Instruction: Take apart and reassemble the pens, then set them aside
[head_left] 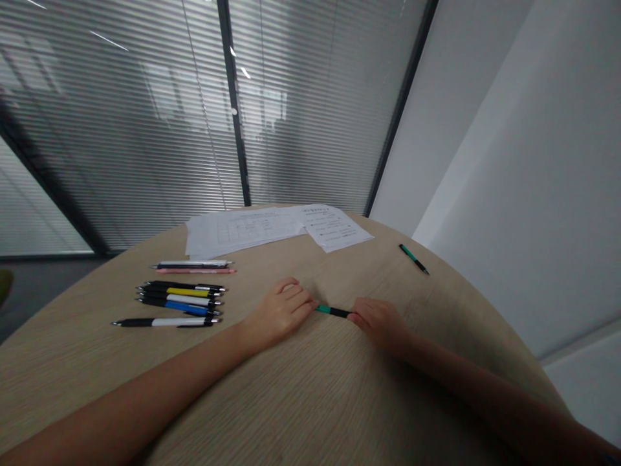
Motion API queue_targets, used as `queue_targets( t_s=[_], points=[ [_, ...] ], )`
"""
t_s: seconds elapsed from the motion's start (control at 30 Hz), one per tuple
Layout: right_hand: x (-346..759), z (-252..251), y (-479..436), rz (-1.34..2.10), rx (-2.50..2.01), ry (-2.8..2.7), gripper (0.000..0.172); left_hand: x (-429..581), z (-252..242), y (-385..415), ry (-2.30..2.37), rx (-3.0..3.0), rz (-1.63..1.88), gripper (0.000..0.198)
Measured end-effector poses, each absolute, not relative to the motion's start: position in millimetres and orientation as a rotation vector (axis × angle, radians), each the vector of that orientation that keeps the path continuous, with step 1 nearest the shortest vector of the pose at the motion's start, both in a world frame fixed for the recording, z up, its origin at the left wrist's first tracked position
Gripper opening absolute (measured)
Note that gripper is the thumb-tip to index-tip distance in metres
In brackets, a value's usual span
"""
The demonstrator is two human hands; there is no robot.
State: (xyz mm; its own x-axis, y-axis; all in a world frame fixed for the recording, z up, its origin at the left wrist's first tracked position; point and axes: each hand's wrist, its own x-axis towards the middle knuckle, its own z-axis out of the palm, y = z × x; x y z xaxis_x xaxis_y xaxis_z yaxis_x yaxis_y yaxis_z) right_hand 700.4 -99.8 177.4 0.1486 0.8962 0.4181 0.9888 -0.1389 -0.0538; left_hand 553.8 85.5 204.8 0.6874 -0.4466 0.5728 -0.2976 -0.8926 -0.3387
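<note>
Live from the surface (pixel 320 395): tight two-hand pinch!
Papers (pixel 247 230) at far side, pens (pixel 179 301) lined up left; L hand (pixel 280 312), R hand (pixel 381 323) clamped on each end of green-black pen (pixel 332 311) btwn them. Weak grip = pen could slip, roll.

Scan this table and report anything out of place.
A green-and-black pen lies alone at the right of the wooden table, askew and apart from the row of pens on the left.
</note>
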Motion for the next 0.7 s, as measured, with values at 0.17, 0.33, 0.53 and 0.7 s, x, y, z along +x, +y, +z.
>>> queue_targets(
  t_s=[0.17, 0.33, 0.53, 0.7],
  points=[
    [690, 194, -101, -0.022, -2.018, -1.789, 0.034, 552, 209, 76, 0.696, -2.629, -0.976, 0.026],
    [668, 205, -105, 0.296, -1.896, -1.730, 0.016, 545, 216, 51, 0.838, -2.560, -1.001, 0.024],
    [666, 202, -107, 0.806, -1.700, -1.390, 0.012, 546, 222, 45, 0.654, -2.635, -1.062, 0.018],
    [684, 205, -99, 0.947, -1.407, -1.085, 0.024, 559, 212, 72, 0.204, -2.878, -1.003, 0.044]
  ],
)
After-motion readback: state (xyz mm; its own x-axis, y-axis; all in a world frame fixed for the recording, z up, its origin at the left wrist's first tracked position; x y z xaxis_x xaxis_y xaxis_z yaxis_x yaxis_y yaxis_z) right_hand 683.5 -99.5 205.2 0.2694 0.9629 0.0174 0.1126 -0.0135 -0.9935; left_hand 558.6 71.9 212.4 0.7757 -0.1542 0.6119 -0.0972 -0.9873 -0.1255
